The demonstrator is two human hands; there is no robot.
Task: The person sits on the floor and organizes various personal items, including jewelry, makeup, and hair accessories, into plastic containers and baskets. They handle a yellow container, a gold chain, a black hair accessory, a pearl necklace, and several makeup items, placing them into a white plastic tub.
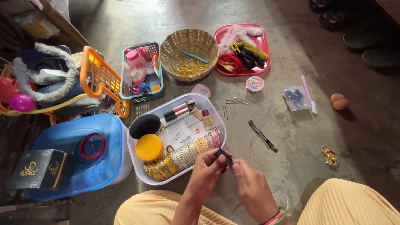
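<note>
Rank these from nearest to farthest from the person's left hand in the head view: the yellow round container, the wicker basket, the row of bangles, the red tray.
Measured from the left hand:
1. Row of bangles, just beside the fingers in the white tub.
2. Yellow round container, further left in the same tub.
3. Wicker basket, far up on the floor.
4. Red tray, top right, beyond the basket.

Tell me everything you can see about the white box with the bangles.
The white box is an open rounded plastic tub on the floor, just ahead of both hands. Inside, a row of gold, silver and pink bangles lines its near edge, with a yellow round tin, a black puff, lipsticks and small cards. A blue lid lies beside it.
</note>
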